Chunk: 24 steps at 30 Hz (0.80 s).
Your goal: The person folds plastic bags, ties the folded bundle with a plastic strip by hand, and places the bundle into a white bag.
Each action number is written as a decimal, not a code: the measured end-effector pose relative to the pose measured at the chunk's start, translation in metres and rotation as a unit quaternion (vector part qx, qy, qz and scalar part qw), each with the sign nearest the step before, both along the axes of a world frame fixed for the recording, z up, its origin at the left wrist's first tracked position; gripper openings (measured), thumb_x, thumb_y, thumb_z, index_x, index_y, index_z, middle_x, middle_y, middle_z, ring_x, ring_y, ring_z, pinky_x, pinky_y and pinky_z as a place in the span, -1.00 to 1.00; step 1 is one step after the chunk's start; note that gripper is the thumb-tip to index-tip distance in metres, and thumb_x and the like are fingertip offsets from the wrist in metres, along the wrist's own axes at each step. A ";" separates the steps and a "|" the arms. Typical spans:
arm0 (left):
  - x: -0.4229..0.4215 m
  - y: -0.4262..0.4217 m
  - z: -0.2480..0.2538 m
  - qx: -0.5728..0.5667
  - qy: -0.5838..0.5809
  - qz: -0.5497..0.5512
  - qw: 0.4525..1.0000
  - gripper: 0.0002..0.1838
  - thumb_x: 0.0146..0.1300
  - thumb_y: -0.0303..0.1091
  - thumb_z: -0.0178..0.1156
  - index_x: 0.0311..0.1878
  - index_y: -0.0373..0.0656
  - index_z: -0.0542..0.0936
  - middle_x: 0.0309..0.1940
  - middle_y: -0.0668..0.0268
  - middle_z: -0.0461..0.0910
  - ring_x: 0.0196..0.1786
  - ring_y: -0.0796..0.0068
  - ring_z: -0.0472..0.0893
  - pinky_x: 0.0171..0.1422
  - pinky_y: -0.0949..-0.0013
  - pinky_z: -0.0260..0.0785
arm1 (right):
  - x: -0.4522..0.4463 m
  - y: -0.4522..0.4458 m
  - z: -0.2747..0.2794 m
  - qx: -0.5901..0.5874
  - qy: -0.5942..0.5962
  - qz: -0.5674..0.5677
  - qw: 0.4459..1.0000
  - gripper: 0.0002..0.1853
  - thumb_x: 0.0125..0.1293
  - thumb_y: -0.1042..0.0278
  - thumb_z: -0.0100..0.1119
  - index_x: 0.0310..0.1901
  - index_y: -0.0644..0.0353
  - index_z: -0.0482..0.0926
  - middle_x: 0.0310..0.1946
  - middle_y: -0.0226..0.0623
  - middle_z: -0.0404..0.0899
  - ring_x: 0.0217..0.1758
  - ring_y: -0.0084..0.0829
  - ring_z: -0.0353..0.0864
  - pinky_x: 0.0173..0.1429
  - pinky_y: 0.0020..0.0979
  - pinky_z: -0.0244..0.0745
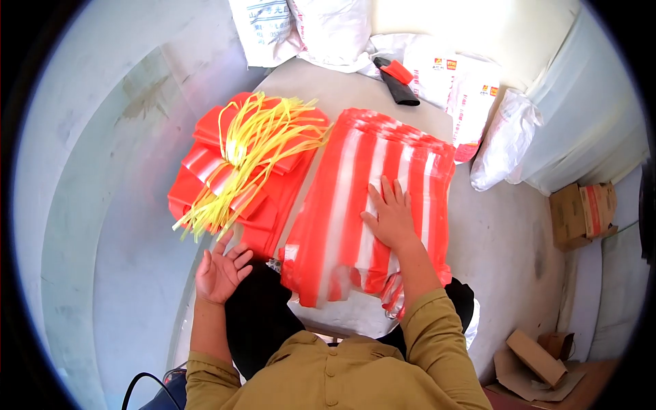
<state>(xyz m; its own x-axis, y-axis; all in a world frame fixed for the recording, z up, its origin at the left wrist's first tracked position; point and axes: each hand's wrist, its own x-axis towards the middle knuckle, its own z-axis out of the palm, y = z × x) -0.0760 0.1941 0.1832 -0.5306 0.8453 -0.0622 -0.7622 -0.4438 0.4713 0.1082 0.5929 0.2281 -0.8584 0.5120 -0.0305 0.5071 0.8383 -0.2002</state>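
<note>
A stack of red-and-white striped plastic bags [342, 198] lies on the table in front of me, its near edge loose and crumpled. My right hand [391, 215] rests flat on the stack, fingers spread. Left of it is a folded pile of red plastic bags [273, 219], with a bunch of yellow plastic strips [253, 150] draped across the top. Just below the strips' lower ends, my left hand [222, 272] is turned palm up, its fingers apart and slightly bent, with nothing in it.
White printed sacks [331, 34] stand along the far side. A black roll with a red piece [398, 82] lies at the table's back edge. On the right are a cardboard box [577, 215] and flattened cardboard [533, 365]. A pale curved wall [130, 205] borders the left.
</note>
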 end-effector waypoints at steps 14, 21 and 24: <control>-0.016 -0.030 -0.012 0.022 -0.036 0.046 0.998 -0.20 0.60 0.22 -0.06 0.70 0.00 0.06 0.41 -0.07 0.48 0.44 -0.11 0.53 0.41 -0.15 0.52 | -0.012 0.013 -0.021 0.037 0.034 -0.018 0.999 -0.21 0.44 -0.14 0.18 0.61 0.00 0.28 0.71 -0.07 -0.01 0.77 0.11 -0.17 0.74 0.21 -0.35; -0.020 -0.025 -0.013 0.025 -0.028 0.033 0.999 -0.20 0.61 0.20 -0.04 0.71 0.00 0.05 0.43 -0.08 0.45 0.45 -0.10 0.51 0.42 -0.15 0.50 | -0.014 0.014 -0.025 0.046 0.028 -0.024 0.998 -0.20 0.45 -0.18 0.14 0.62 -0.02 0.26 0.71 -0.08 -0.02 0.77 0.10 -0.16 0.75 0.20 -0.36; -0.021 -0.025 -0.012 0.026 -0.023 0.025 0.999 -0.19 0.60 0.20 -0.03 0.71 0.00 0.04 0.45 -0.09 0.43 0.46 -0.10 0.50 0.43 -0.16 0.50 | -0.014 0.011 -0.021 0.041 0.021 -0.026 0.999 -0.20 0.45 -0.19 0.12 0.63 -0.04 0.24 0.71 -0.06 -0.02 0.77 0.10 -0.16 0.75 0.20 -0.36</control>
